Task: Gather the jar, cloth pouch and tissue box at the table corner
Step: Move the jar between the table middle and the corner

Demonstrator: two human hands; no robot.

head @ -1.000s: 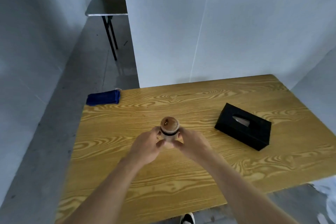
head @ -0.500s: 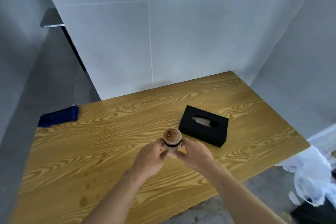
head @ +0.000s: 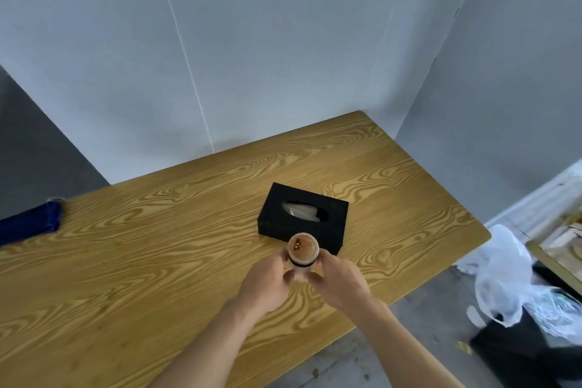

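A small jar (head: 303, 251) with a brown lid and a dark band is held between both hands just in front of the black tissue box (head: 304, 218). My left hand (head: 267, 283) grips its left side and my right hand (head: 340, 282) grips its right side. The jar's lower part is hidden by my fingers. The tissue box lies on the wooden table (head: 157, 261), a white tissue showing in its oval slot. A dark blue cloth pouch (head: 30, 225) lies at the table's far left edge.
White wall panels stand behind the table and along its right side. A white plastic bag (head: 510, 280) and dark items lie on the floor past the table's right end. The table's far right corner (head: 362, 123) meets the walls.
The jar, held in both hands, has moved to the right and now sits close to the tissue box. The view has swung right, so the pouch is at the left edge.
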